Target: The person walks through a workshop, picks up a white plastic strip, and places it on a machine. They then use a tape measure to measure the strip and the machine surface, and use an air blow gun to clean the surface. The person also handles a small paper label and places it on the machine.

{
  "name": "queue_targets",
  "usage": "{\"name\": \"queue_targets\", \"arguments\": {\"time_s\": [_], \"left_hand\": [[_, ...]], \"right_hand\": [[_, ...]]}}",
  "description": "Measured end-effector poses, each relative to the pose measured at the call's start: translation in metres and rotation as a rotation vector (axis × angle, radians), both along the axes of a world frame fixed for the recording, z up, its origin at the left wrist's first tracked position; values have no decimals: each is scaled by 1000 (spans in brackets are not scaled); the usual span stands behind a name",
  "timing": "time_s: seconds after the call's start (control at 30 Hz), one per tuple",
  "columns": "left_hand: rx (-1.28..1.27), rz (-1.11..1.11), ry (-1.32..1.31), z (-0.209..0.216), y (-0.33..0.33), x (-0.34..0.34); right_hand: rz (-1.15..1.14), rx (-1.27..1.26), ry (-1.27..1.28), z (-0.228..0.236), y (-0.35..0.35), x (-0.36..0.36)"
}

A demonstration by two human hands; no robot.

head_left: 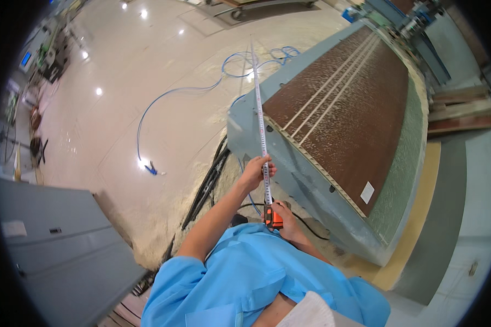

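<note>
My right hand [287,217] is closed round the orange and black case of a tape measure [273,218], held close in front of my blue shirt. From the case a long white blade [260,111] runs away from me, past the near left corner of a machine bed, out over the floor. Partway along it, my left hand [256,171] grips the blade with curled fingers. A brown panel [343,114] with pale stripes and scattered dust lies on the green-topped grey machine bed [305,174], just right of the blade.
A blue air hose [172,92] with a blue nozzle [151,169] loops over the dusty tiled floor [114,125]. Black cables [207,180] run beside the machine bed. A grey cabinet [60,234] stands at left. Boards [463,111] are stacked at right, and a wheeled cart [251,6] is at the back.
</note>
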State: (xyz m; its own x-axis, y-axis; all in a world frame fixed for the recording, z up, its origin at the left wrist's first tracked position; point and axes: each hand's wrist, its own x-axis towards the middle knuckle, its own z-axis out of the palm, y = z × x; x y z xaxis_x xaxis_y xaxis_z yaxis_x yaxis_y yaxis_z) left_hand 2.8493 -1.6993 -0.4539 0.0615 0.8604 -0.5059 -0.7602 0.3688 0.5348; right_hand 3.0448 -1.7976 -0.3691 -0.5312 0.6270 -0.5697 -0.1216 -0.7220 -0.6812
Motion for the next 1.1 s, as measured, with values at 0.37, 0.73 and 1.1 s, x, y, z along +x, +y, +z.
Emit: {"name": "queue_targets", "arguments": {"time_s": [0.37, 0.73, 1.1], "left_hand": [[-196, 710, -191, -71, -64, -156], [-605, 1043, 75, -146, -159, -351], [-1165, 1492, -24, -187, -225, -549]], "right_hand": [[438, -350, 32, 23, 12, -56], [832, -341, -179, -5, 76, -236], [1346, -364, -284, -76, 212, -589]]}}
